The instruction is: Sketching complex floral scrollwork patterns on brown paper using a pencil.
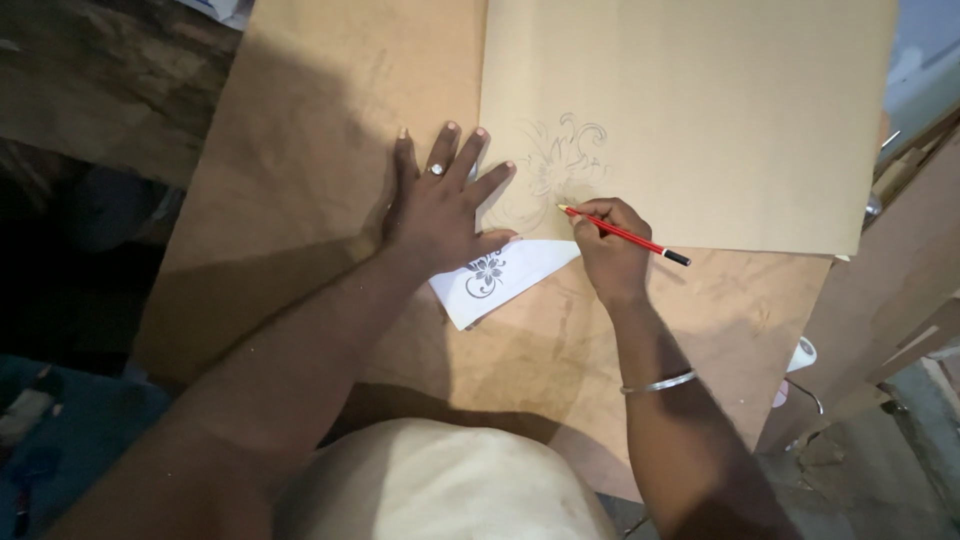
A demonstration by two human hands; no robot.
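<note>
The red pencil sits just right of the frame's centre, pinched in the right hand, its sharpened tip touching the pale sheet at the lower edge of a faint floral sketch; its black end points down and right, clear of the hand. It looks light and stiff, a thin stick that needs only a fingertip pinch near the point; the tip is likely the fragile part and would snap under hard pressure. The right hand is closed on the pencil low on the shaft, with a metal bangle further down the forearm.

The left hand lies flat and spread at centre frame, fingers splayed. Its palm presses on the brown board and its index finger and thumb reach over the left edge of the pale sheet, holding it down. A ring shows on one finger. The two hands are near each other but apart.

The pale sheet fills the upper right of the frame and looks thin and smooth, likely to slide unless pinned. Just below the hands, a small white paper with a printed dark flower motif lies on the board, partly tucked beneath both hands.
</note>
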